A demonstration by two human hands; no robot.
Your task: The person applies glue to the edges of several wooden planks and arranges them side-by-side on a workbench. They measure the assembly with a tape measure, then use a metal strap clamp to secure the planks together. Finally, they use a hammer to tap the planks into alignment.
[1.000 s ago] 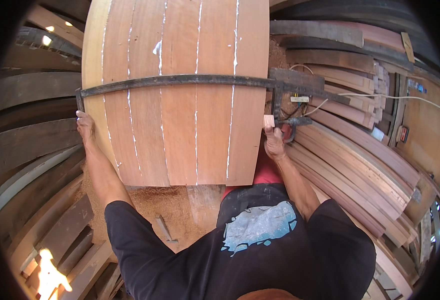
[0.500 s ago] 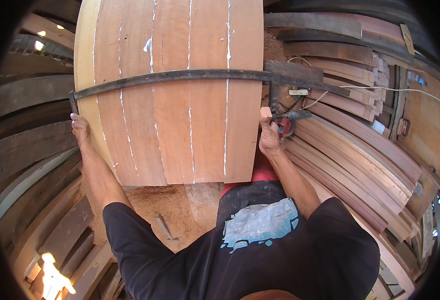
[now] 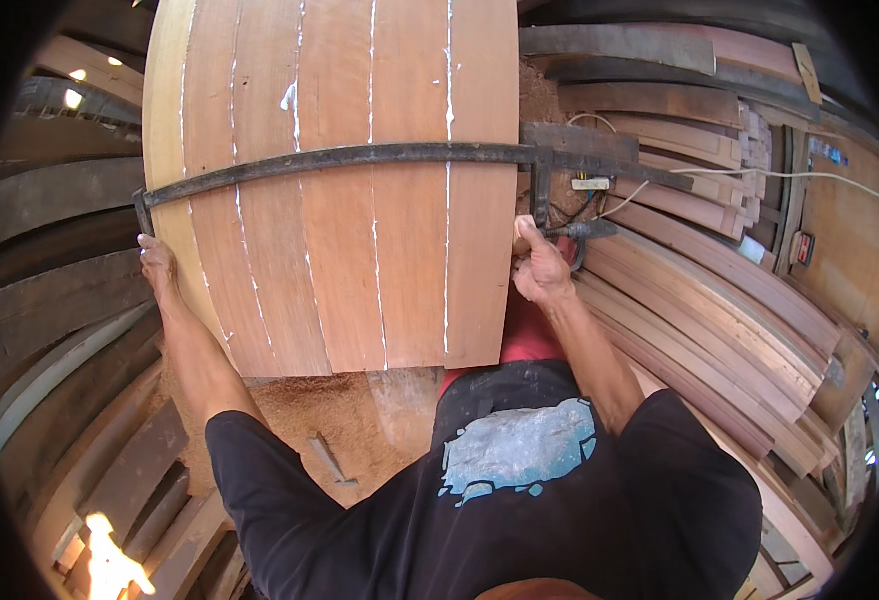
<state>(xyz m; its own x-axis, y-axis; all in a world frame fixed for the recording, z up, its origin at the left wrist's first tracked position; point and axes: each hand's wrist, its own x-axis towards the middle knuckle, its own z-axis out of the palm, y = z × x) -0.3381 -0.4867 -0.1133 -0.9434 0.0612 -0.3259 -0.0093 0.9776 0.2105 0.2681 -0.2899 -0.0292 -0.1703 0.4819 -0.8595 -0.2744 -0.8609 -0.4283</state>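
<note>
Panel of glued boards stood on edge in front of the person, filling the upper middle of the view, with pale glue lines running down its joints. Left hand lay flat against the panel's left edge, fingers extended, just below the left end of the clamp; it pressed the wood and gripped nothing. Right hand sat at the panel's right edge, clenched, thumb raised, closed around the clamp handle. Handle projected to the right from the clamp's sliding head, just beside the panel's right edge.

Clamp: long dark metal bar, running across the panel face from left edge to right edge, somewhat above mid-height, bowed by the lens. Its left hook caught the panel's left edge directly above the left hand.

Panel's lower edge rested above a floor patch covered in sawdust. A small dark piece lay in the sawdust, kind not determinable.

Stacks of long planks leaned at the right, well apart from the panel. More dark planks at the left. A white cable ran across the right stack, near a small white box just right of the clamp head.
</note>
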